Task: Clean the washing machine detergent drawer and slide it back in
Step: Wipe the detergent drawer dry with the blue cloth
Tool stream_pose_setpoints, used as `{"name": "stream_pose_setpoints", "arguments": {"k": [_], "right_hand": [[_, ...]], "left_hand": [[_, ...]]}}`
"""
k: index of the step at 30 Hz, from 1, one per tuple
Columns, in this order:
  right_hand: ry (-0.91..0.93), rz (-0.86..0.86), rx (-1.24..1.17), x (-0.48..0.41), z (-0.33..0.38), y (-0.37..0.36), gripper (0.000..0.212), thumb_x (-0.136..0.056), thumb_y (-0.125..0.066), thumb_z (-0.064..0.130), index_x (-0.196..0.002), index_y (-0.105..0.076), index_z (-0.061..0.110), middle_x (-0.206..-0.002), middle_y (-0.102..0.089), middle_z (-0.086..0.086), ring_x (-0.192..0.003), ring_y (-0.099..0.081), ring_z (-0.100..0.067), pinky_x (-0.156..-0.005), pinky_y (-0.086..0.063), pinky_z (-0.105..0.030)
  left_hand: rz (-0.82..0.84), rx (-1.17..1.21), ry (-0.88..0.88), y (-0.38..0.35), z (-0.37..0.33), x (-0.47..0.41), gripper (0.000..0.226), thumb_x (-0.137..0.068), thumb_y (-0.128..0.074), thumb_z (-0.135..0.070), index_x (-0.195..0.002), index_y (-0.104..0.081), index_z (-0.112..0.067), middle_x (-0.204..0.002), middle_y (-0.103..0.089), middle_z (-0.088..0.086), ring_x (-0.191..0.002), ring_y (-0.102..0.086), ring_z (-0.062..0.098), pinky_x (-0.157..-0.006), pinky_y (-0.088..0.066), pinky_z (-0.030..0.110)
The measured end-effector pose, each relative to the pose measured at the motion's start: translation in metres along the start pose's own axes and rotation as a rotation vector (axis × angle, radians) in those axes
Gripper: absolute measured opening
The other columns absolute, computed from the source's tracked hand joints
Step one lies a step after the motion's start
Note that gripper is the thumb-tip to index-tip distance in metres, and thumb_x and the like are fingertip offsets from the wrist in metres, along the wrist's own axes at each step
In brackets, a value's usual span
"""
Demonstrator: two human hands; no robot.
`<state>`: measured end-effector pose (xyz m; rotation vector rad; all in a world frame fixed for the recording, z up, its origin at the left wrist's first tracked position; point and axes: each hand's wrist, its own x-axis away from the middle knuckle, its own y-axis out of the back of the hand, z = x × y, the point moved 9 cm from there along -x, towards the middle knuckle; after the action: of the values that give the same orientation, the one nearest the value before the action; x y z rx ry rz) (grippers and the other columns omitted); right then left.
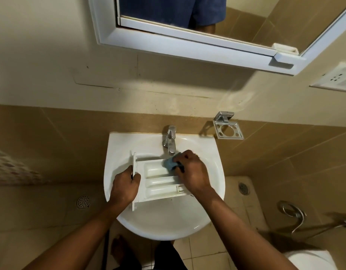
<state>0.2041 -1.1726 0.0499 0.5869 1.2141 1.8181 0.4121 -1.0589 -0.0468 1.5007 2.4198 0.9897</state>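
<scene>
A white detergent drawer (160, 182) with three long compartments lies across the white sink basin (164, 221), its front panel to the left. My left hand (125, 186) grips that front panel end. My right hand (191, 170) holds a blue cloth (169, 164) and presses it into the drawer's far right corner, just below the tap (170, 139). Something dark shows under my right fingers beside the cloth. I see no water running.
A chrome holder (227, 127) hangs on the wall right of the sink. A mirror cabinet (187, 45) juts out above. Floor drains (82, 201) lie on the tiles, a hose (293, 213) at the right, and a toilet rim (308, 258) at bottom right.
</scene>
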Motion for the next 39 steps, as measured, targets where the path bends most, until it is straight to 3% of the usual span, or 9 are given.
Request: {"name": "stream_pose_setpoints", "arguments": {"k": [3, 6, 11, 15, 17, 22, 29, 34, 39], "right_hand": [[-0.018, 0.198, 0.061, -0.003, -0.006, -0.041, 0.034, -0.086, -0.062, 0.015, -0.115, -0.076, 0.027, -0.118, -0.069, 0.001, -0.107, -0.066, -0.024, -0.086, -0.051, -0.029], [-0.151, 0.226, -0.025, -0.008, -0.014, -0.054, 0.031, -0.081, -0.056, 0.026, -0.102, -0.078, 0.026, -0.104, -0.074, 0.001, -0.099, -0.069, -0.022, -0.084, -0.049, -0.025], [0.124, 0.274, -0.171, -0.008, 0.025, -0.072, 0.035, -0.077, -0.06, 0.003, -0.101, -0.08, 0.018, -0.11, -0.078, 0.0, -0.102, -0.069, -0.015, -0.094, -0.051, -0.022], [-0.002, 0.239, -0.027, -0.015, -0.027, -0.04, 0.021, -0.077, -0.066, 0.012, -0.092, -0.077, 0.022, -0.096, -0.077, -0.001, -0.09, -0.071, -0.025, -0.079, -0.055, -0.03], [-0.039, 0.225, -0.022, -0.014, -0.04, -0.022, 0.015, -0.078, -0.068, 0.015, -0.088, -0.076, 0.021, -0.088, -0.076, 0.002, -0.08, -0.069, -0.02, -0.072, -0.055, -0.032], [-0.103, -0.131, -0.167, -0.007, -0.009, 0.025, 0.006, -0.084, -0.062, 0.016, -0.083, -0.063, 0.022, -0.079, -0.065, 0.006, -0.07, -0.056, -0.011, -0.059, -0.045, -0.025], [0.239, 0.141, 0.09, 0.031, 0.063, -0.072, 0.017, -0.089, -0.058, 0.03, -0.098, -0.07, 0.02, -0.102, -0.065, -0.003, -0.082, -0.061, -0.024, -0.071, -0.045, -0.033], [0.293, 0.129, 0.294, 0.032, 0.057, -0.075, 0.028, -0.097, -0.049, 0.037, -0.115, -0.068, 0.028, -0.118, -0.064, -0.004, -0.1, -0.059, -0.027, -0.091, -0.043, -0.041], [0.166, 0.18, 0.48, 0.022, 0.018, -0.054, 0.034, -0.094, -0.043, 0.047, -0.102, -0.071, 0.03, -0.104, -0.065, -0.004, -0.096, -0.059, -0.03, -0.085, -0.039, -0.041]], "left_hand": [[0.006, 0.005, 0.005, -0.006, -0.001, -0.002, 0.021, -0.101, -0.05, -0.024, -0.11, -0.068, -0.018, -0.078, -0.066, -0.002, -0.071, -0.063, 0.016, -0.068, -0.045, 0.03], [0.018, -0.013, 0.038, -0.015, -0.005, -0.004, 0.02, -0.101, -0.05, -0.027, -0.096, -0.065, -0.014, -0.08, -0.067, 0.003, -0.077, -0.066, 0.025, -0.072, -0.048, 0.034], [0.022, -0.031, 0.002, -0.013, -0.007, -0.009, 0.021, -0.103, -0.05, -0.021, -0.105, -0.068, -0.012, -0.082, -0.067, 0.003, -0.077, -0.064, 0.023, -0.074, -0.045, 0.031], [0.027, 0.005, -0.007, -0.011, -0.005, -0.008, 0.025, -0.103, -0.048, -0.019, -0.116, -0.069, -0.014, -0.09, -0.071, 0.002, -0.081, -0.064, 0.021, -0.077, -0.047, 0.031], [0.048, 0.016, -0.024, -0.014, -0.005, -0.006, 0.028, -0.102, -0.047, -0.019, -0.121, -0.068, -0.019, -0.093, -0.071, -0.001, -0.084, -0.065, 0.022, -0.079, -0.049, 0.032], [0.045, 0.012, -0.008, -0.015, -0.004, -0.007, 0.025, -0.102, -0.048, -0.019, -0.116, -0.068, -0.017, -0.086, -0.067, -0.002, -0.082, -0.064, 0.023, -0.077, -0.044, 0.03], [0.025, 0.048, 0.047, -0.012, 0.003, -0.013, 0.024, -0.103, -0.049, -0.021, -0.115, -0.069, -0.014, -0.096, -0.072, 0.007, -0.085, -0.064, 0.026, -0.078, -0.045, 0.031], [0.039, 0.052, 0.088, -0.012, 0.004, -0.015, 0.021, -0.102, -0.049, -0.022, -0.098, -0.067, -0.013, -0.082, -0.065, 0.005, -0.077, -0.063, 0.026, -0.071, -0.041, 0.028], [0.069, 0.029, 0.095, -0.019, -0.002, -0.015, 0.022, -0.102, -0.05, -0.027, -0.097, -0.065, -0.012, -0.085, -0.068, 0.006, -0.079, -0.066, 0.026, -0.071, -0.047, 0.031]]}}
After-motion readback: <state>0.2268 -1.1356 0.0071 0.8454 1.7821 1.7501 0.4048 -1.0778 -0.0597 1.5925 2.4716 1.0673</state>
